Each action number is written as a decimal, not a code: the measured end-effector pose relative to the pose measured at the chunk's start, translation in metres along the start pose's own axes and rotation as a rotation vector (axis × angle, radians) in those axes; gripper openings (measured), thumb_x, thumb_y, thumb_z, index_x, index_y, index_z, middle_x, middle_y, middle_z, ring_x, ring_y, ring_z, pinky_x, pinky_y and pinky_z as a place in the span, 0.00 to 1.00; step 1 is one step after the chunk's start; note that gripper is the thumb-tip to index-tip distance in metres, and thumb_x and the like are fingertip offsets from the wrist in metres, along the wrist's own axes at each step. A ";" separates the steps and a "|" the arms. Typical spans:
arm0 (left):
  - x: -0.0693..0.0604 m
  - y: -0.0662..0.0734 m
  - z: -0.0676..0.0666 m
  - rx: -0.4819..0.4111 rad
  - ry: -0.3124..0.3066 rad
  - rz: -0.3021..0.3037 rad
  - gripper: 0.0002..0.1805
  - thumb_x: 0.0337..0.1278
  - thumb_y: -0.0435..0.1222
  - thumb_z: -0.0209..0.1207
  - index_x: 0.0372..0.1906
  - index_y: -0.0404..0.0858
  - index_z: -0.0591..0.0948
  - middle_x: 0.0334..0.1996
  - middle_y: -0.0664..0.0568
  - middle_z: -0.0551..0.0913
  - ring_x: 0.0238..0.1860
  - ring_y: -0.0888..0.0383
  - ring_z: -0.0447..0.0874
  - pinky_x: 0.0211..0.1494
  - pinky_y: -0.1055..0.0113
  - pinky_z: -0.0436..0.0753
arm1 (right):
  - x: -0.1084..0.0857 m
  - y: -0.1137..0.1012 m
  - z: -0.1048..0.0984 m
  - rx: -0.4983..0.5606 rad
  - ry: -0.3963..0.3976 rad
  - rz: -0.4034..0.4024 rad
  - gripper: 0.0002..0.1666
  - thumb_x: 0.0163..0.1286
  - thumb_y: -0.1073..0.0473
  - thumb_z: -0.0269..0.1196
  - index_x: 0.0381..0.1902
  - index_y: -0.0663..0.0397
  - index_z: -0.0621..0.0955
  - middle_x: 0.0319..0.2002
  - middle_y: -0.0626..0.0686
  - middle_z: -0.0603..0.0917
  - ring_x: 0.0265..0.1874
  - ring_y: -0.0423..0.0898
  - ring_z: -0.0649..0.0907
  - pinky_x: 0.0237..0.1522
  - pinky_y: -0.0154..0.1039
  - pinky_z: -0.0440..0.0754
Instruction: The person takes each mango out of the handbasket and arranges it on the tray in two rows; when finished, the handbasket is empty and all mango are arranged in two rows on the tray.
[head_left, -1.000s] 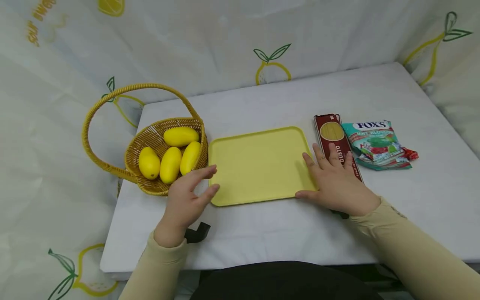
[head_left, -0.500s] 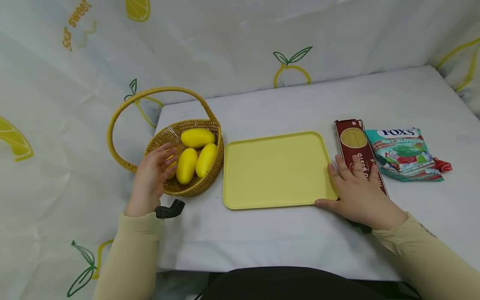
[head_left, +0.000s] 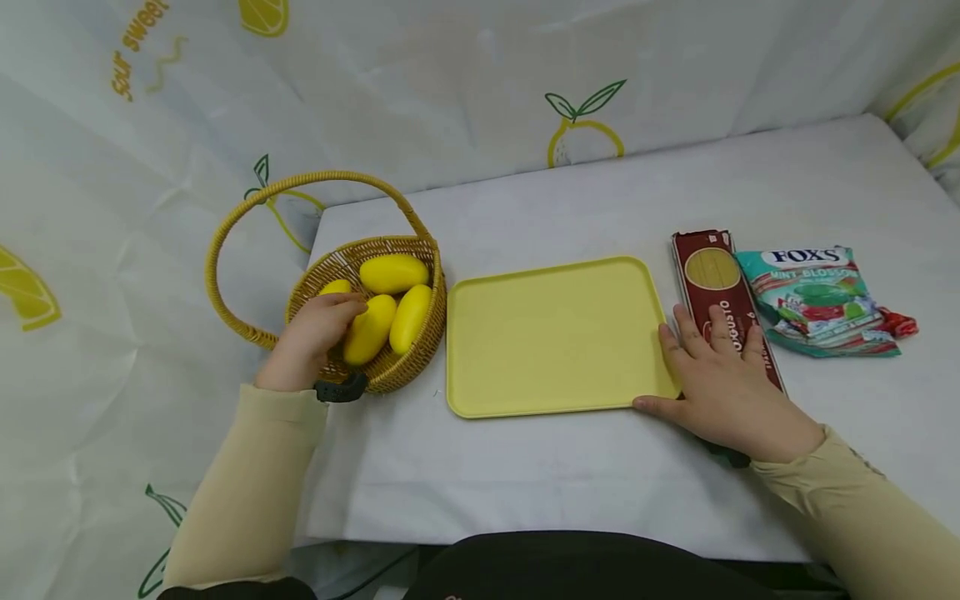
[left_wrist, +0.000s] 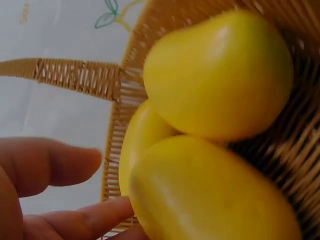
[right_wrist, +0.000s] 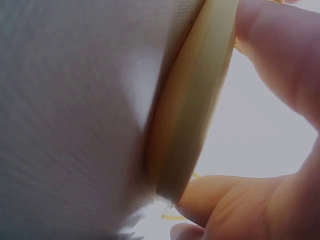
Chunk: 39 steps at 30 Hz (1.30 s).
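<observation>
My left hand (head_left: 313, 335) reaches into the wicker basket (head_left: 438, 333), over the left side of several yellow fruits. In the left wrist view, the thumb of this hand (left_wrist: 30, 172) stands apart from the fruit, and one fingertip touches the lower fruit (left_wrist: 210, 195); another fruit (left_wrist: 220, 75) lies above it. The right hand (head_left: 726, 398) is spread at the right edge of the yellow tray (head_left: 555, 342), partly covering a dark red spaghetti packet (head_left: 712, 268). In the right wrist view, fingers (right_wrist: 210, 197) touch the tray's rim (right_wrist: 192, 120).
A teal Fox's candy bag (head_left: 813, 300) lies right of the spaghetti packet, with a red wrapper (head_left: 898, 323) at its side. The basket's tall handle (head_left: 212, 262) arches over its left and back. A patterned white curtain (head_left: 465, 100) hangs behind the table.
My left hand has gone from beside the tray to the left and down into the basket among the fruits. My right hand has stayed at the tray's right edge. The head view has shifted.
</observation>
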<state>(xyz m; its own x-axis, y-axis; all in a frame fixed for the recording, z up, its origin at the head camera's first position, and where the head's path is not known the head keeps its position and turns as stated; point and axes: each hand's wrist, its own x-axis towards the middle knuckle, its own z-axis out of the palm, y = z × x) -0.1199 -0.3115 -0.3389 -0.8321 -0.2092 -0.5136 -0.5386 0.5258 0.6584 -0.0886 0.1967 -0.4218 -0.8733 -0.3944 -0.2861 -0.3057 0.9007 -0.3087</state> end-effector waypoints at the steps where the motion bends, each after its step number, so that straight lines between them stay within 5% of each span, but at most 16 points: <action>1: 0.001 0.000 -0.001 0.052 -0.005 0.002 0.32 0.87 0.46 0.53 0.84 0.36 0.71 0.86 0.41 0.63 0.78 0.45 0.64 0.81 0.49 0.67 | 0.000 0.000 0.000 -0.001 0.000 0.000 0.73 0.69 0.23 0.70 0.86 0.72 0.56 0.87 0.76 0.43 0.82 0.86 0.34 0.70 0.90 0.25; 5: 0.005 -0.001 -0.002 0.152 -0.043 0.015 0.32 0.85 0.43 0.56 0.84 0.36 0.70 0.87 0.39 0.62 0.77 0.43 0.65 0.80 0.48 0.68 | 0.001 0.000 0.000 -0.003 0.002 -0.002 0.73 0.69 0.23 0.71 0.86 0.73 0.57 0.87 0.76 0.44 0.82 0.86 0.35 0.70 0.91 0.26; 13: 0.007 0.000 -0.004 0.207 -0.084 -0.001 0.39 0.77 0.42 0.66 0.84 0.34 0.67 0.82 0.35 0.68 0.72 0.42 0.72 0.72 0.52 0.76 | 0.001 -0.001 -0.001 0.008 0.002 -0.006 0.73 0.70 0.24 0.71 0.86 0.74 0.56 0.87 0.76 0.43 0.82 0.85 0.33 0.70 0.91 0.25; 22: -0.003 0.004 -0.002 0.212 0.033 0.028 0.38 0.76 0.43 0.65 0.83 0.37 0.68 0.79 0.35 0.72 0.70 0.40 0.75 0.69 0.50 0.80 | 0.003 -0.002 -0.002 0.016 0.007 -0.002 0.73 0.69 0.25 0.71 0.86 0.74 0.56 0.87 0.76 0.43 0.82 0.85 0.33 0.70 0.90 0.23; 31: -0.035 0.015 0.008 -0.042 0.117 0.114 0.38 0.76 0.43 0.67 0.86 0.49 0.69 0.82 0.52 0.71 0.76 0.49 0.75 0.73 0.52 0.80 | 0.002 0.001 -0.001 0.006 0.007 0.003 0.74 0.68 0.24 0.72 0.85 0.74 0.57 0.87 0.77 0.45 0.82 0.86 0.34 0.71 0.90 0.25; 35: -0.053 0.023 0.025 -0.235 0.133 0.224 0.35 0.77 0.38 0.68 0.84 0.49 0.72 0.79 0.56 0.75 0.73 0.54 0.78 0.73 0.60 0.81 | 0.002 0.001 -0.001 0.007 0.009 0.003 0.74 0.68 0.24 0.71 0.85 0.74 0.57 0.87 0.77 0.45 0.82 0.86 0.34 0.71 0.90 0.24; 39: -0.065 0.030 0.049 -0.388 0.067 0.349 0.33 0.76 0.34 0.66 0.82 0.45 0.74 0.76 0.54 0.78 0.69 0.53 0.81 0.68 0.67 0.83 | 0.003 0.000 0.000 0.010 0.007 0.000 0.74 0.68 0.23 0.71 0.86 0.74 0.57 0.87 0.77 0.44 0.82 0.86 0.34 0.71 0.90 0.25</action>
<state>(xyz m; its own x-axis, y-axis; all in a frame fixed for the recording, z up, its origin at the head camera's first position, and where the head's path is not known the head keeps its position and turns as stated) -0.0754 -0.2421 -0.3125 -0.9706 -0.1352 -0.1992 -0.2265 0.2327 0.9458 -0.0913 0.1953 -0.4223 -0.8756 -0.3936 -0.2799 -0.3025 0.8987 -0.3175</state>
